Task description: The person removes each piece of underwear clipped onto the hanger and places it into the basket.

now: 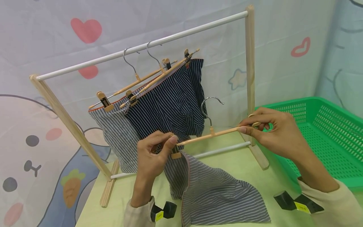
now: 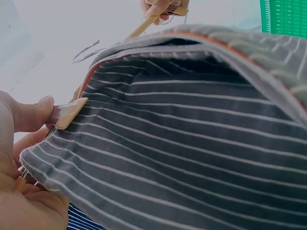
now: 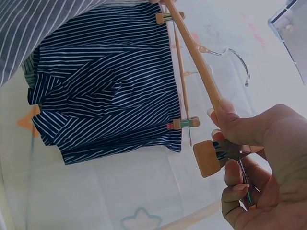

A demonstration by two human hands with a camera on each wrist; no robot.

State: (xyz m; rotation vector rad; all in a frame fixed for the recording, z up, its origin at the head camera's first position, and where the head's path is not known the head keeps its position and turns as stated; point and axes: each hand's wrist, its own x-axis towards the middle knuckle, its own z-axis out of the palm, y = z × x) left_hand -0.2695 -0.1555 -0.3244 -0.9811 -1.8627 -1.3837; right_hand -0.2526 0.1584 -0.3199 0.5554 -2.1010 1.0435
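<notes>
A clip hanger (image 1: 198,138) with a metal hook is held between both hands in the head view. My left hand (image 1: 156,154) pinches the clip (image 1: 175,155) at its left end. That clip bites on a corner of a grey striped garment (image 1: 221,189) with a red-edged waistband, which hangs and spreads over the table. In the left wrist view, the garment's waist opening (image 2: 168,91) gapes beside the clip. My right hand (image 1: 272,129) grips the hanger's other end near the right clip (image 3: 208,158), which has no cloth in it.
A wooden rack with a white rail (image 1: 184,33) stands behind the hands. From it hang navy striped shorts (image 1: 170,97) and a lighter striped garment (image 1: 113,132) on clip hangers. A green basket (image 1: 314,104) stands at the right, beside the pale table (image 1: 90,201).
</notes>
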